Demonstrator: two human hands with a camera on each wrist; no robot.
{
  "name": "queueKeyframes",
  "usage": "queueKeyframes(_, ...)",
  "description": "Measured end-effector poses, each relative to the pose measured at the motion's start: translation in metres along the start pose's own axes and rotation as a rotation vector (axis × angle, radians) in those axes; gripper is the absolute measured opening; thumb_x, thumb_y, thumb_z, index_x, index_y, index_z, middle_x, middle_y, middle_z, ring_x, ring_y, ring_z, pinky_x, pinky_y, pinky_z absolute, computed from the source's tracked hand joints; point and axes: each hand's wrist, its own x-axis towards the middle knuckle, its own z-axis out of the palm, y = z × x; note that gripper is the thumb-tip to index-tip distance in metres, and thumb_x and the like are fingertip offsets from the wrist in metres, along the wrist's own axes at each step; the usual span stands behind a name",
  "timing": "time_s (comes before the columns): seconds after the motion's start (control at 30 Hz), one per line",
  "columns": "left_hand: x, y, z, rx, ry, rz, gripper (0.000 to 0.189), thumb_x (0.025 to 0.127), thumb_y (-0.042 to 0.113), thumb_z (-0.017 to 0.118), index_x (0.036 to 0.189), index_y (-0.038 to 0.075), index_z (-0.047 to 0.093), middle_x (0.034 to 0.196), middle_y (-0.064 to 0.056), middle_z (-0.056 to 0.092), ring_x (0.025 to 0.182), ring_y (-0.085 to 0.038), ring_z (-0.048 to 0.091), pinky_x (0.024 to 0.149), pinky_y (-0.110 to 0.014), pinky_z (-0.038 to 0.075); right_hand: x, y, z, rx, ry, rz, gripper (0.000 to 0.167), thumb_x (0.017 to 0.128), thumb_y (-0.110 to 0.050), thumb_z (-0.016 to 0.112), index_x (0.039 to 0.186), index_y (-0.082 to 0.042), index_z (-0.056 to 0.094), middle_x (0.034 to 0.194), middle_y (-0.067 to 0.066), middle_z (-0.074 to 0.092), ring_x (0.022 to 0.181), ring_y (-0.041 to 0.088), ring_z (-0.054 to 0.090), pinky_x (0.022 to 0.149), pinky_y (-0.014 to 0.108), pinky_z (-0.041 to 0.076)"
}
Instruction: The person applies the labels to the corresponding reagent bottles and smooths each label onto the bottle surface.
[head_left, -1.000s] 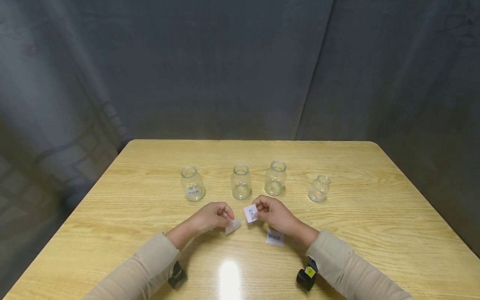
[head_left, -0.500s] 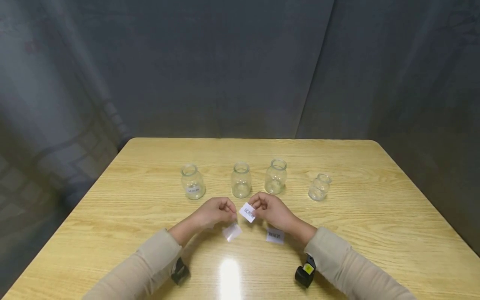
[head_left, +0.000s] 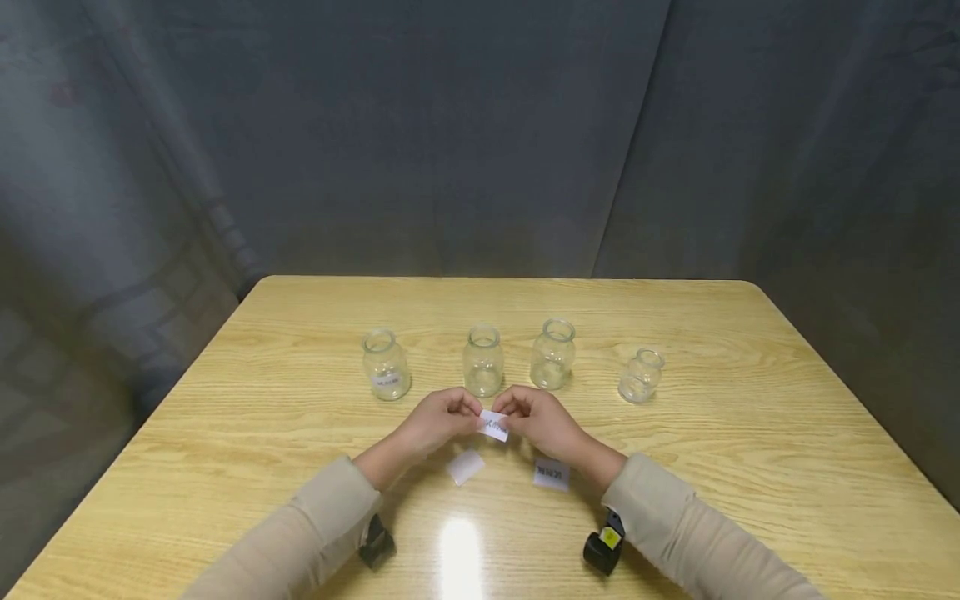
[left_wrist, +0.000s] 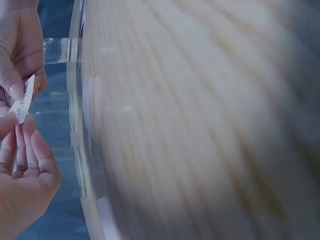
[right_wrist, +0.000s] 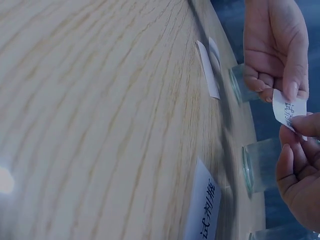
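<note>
Probably for control, we pinch label with left hand and right hand; jars, toward far edge of desk, leave room.

Observed on wood-grain table: four glass jars upright in a loose row, leftmost labelled, rightmost smallest; nearer the front edge, blank slip and, to its right, lettered slip.

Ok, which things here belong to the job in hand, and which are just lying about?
Likely in the job:
label pinched by left hand and right hand
second lettered label
labelled jar
three other jars

Probably lying about:
blank-looking slip
</note>
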Motion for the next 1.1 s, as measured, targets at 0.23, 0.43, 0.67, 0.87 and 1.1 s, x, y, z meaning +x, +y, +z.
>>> queueKeyframes(0.23,0.004,-0.002,0.002,-0.027,0.088,-0.011,0.011,0.077,0.0,0.059,0.086,-0.002,0.055,0.073,-0.003,0.053,0.069,-0.016,0.05,0.066,-0.031,0.045,0.006,0.003,0.002,0.009,0.122,0.059,0.014,0.076,0.001,0.061,0.089,0.004,0.056,0.077,0.005,0.056,0.071,0.015,0.051,0.059,0.022,0.044)
queueKeyframes(0.43,0.009,-0.003,0.002,-0.067,0.169,-0.033,0.012,0.076,0.001,0.06,0.086,-0.003,0.055,0.073,-0.003,0.054,0.07,-0.017,0.051,0.064,-0.031,0.045,0.013,0.008,0.004,0.045,0.166,0.101,0.01,0.076,0.002,0.06,0.084,0.005,0.056,0.073,0.005,0.056,0.065,0.012,0.048,0.057,0.024,0.043)
queueKeyframes(0.67,0.016,-0.003,0.002,-0.04,0.236,-0.068,0.009,0.077,0.0,0.059,0.085,-0.003,0.056,0.075,-0.005,0.053,0.068,-0.014,0.051,0.067,-0.03,0.047,0.025,0.015,0.006,0.044,0.231,0.124,0.007,0.075,0.002,0.061,0.08,0.004,0.057,0.067,0.004,0.054,0.059,0.011,0.046,0.051,0.019,0.039)
queueKeyframes(0.87,0.021,-0.001,0.002,-0.005,0.266,-0.093,0.009,0.077,0.001,0.059,0.085,-0.002,0.055,0.074,-0.007,0.052,0.069,-0.018,0.052,0.067,-0.03,0.048,0.031,0.017,0.008,0.053,0.308,0.139,0.012,0.073,0.002,0.064,0.083,0.004,0.058,0.065,0.004,0.057,0.057,0.011,0.046,0.048,0.018,0.037)
queueKeyframes(1.1,0.027,-0.001,0.003,0.024,0.314,-0.105,0.012,0.076,0.003,0.061,0.086,-0.001,0.054,0.069,-0.006,0.053,0.06,-0.016,0.05,0.05,-0.022,0.044,0.038,0.022,0.009,0.011,0.38,0.168,0.009,0.074,-0.003,0.065,0.079,0.002,0.059,0.06,0.002,0.053,0.051,0.01,0.042,0.045,0.018,0.035)
